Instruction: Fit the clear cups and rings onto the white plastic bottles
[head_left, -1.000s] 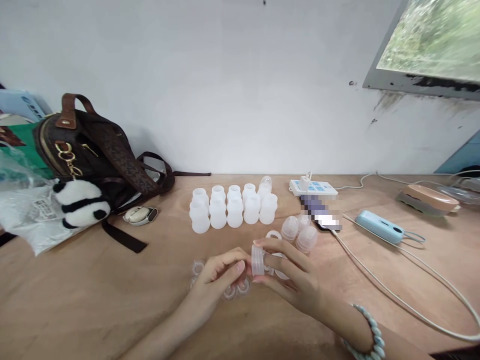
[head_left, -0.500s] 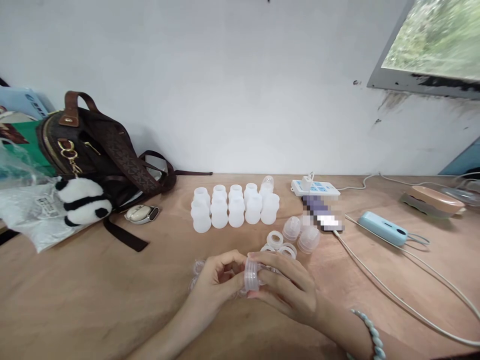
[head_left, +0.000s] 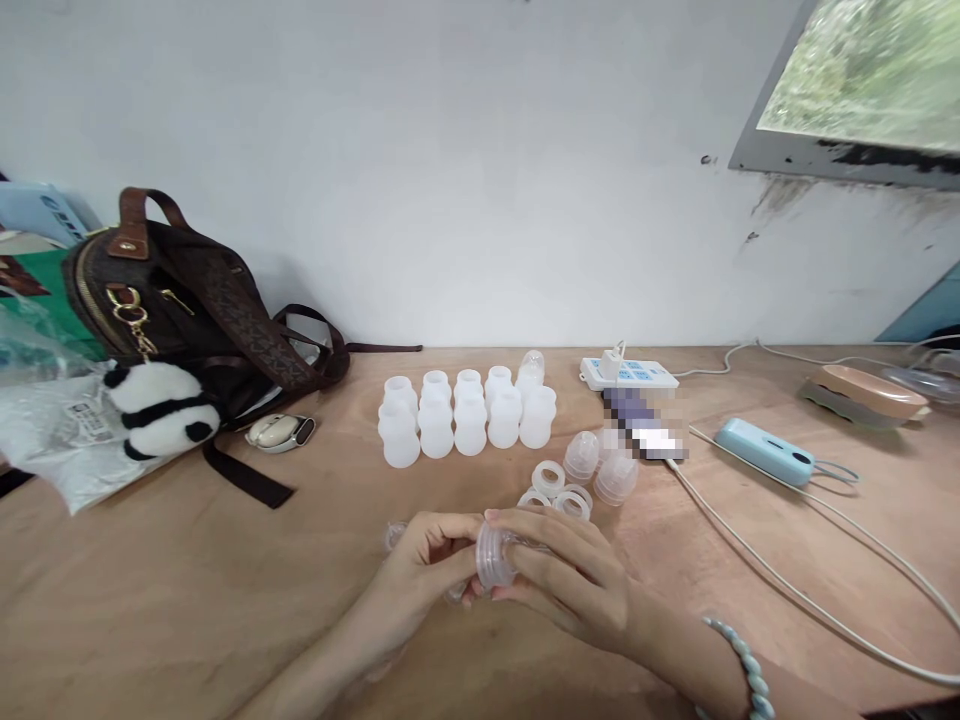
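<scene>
My right hand [head_left: 574,585] grips a small translucent threaded ring [head_left: 491,558], turned on its side just above the wooden table [head_left: 225,600]. My left hand [head_left: 431,565] meets it from the left, fingertips pinched on a clear part against the ring's open side; most of that part is hidden. Behind the hands lie loose white rings [head_left: 551,480] and clear dome caps [head_left: 600,465]. Farther back stand several small white bottles [head_left: 465,415] in two rows.
A brown bag [head_left: 180,300] with a panda toy [head_left: 157,410] sits at the left, beside plastic bags [head_left: 45,430]. A power strip [head_left: 630,375], a blurred phone [head_left: 645,425], a blue device [head_left: 765,450] and white cables [head_left: 787,590] lie to the right.
Both hands have drawn a little closer to me and lower with the ring. The ring has turned so its ribbed side faces me, and the left fingers have closed onto it.
</scene>
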